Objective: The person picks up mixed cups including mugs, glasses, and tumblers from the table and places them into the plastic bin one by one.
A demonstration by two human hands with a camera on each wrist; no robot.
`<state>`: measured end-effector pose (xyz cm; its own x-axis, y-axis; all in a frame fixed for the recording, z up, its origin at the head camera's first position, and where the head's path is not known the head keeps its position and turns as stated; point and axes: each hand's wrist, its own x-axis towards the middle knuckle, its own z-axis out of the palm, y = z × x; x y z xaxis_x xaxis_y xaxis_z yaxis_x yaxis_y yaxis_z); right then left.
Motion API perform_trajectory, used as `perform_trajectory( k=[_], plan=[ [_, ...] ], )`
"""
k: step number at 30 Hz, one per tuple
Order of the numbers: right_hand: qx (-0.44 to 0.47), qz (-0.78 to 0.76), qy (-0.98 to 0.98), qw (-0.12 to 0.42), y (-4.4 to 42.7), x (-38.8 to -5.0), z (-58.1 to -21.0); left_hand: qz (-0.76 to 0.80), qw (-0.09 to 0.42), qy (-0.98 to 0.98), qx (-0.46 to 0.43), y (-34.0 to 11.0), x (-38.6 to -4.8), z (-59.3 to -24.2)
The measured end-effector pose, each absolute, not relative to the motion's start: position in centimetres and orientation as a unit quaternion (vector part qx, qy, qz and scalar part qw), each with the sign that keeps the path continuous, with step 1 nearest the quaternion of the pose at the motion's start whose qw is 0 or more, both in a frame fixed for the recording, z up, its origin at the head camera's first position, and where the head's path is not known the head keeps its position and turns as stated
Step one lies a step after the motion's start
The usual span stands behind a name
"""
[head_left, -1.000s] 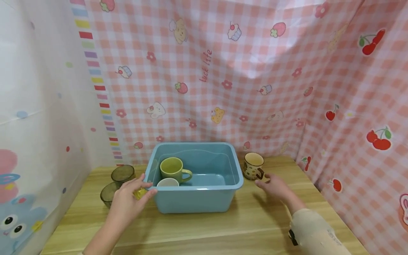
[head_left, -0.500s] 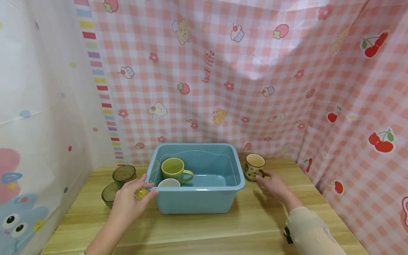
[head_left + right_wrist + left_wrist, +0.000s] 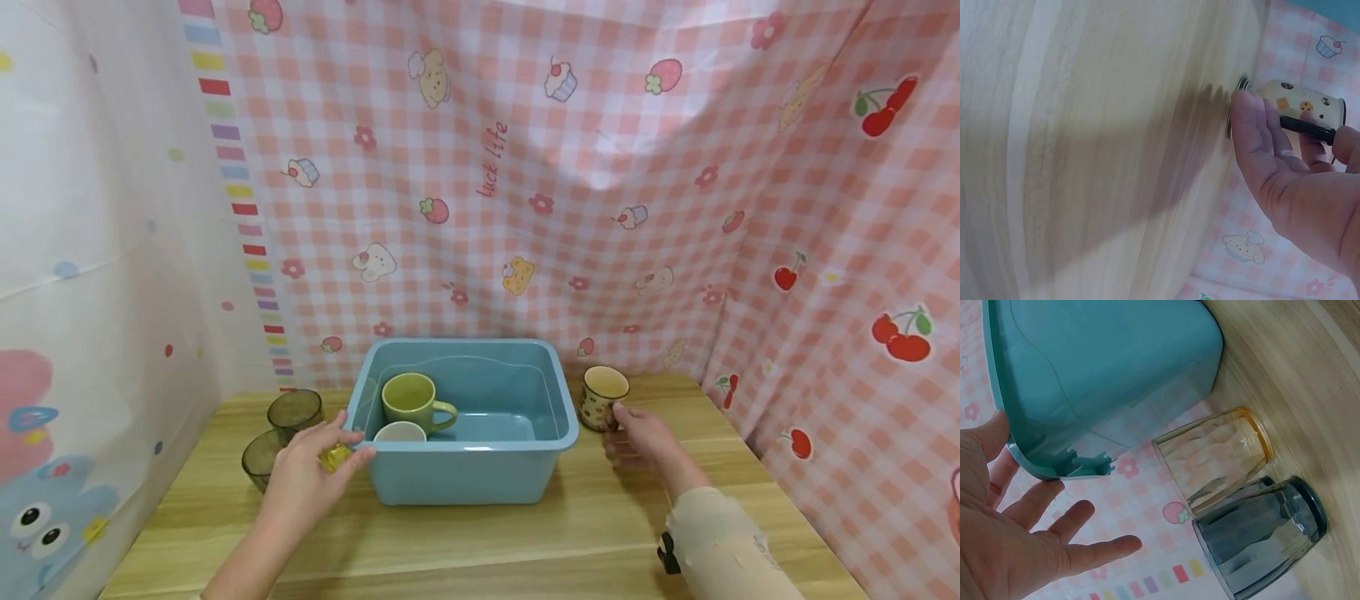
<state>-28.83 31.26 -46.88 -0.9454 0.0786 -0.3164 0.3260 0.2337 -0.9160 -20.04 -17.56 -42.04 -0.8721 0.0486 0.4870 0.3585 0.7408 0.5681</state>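
My right hand (image 3: 648, 442) holds the dark handle (image 3: 1307, 128) of a cream mug (image 3: 598, 404) with small printed pictures, which stands upright right of a blue plastic tub (image 3: 461, 475). In the right wrist view, the thumb lies on the handle and a finger reaches behind it. My left hand (image 3: 307, 467) pinches the tub's near left rim corner between thumb and index finger, its other fingers spread apart. Inside the tub sit a green mug (image 3: 408, 396) and a white cup (image 3: 401, 432), partly hidden by the front wall.
Left of the tub stand two smoky glass tumblers (image 3: 295, 408), partly behind my left hand. A yellow glass (image 3: 1216, 456) is near them, mostly hidden in the head view. Checked pink cloth (image 3: 480, 208) hangs behind the wooden table (image 3: 480, 550).
My right hand has closed on the mug's handle, and the mug has turned slightly, its handle now hidden in the head view. The left hand stays at the tub's corner.
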Motion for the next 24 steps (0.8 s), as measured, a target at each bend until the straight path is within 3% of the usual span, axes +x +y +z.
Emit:
perform_trajectory(
  k=[24],
  plan=[
    [0.162, -0.636, 0.745, 0.119, 30.0, -29.0, -46.1, -0.343, 0.234, -0.902, -0.119, -17.6, -20.2, -42.3]
  ],
)
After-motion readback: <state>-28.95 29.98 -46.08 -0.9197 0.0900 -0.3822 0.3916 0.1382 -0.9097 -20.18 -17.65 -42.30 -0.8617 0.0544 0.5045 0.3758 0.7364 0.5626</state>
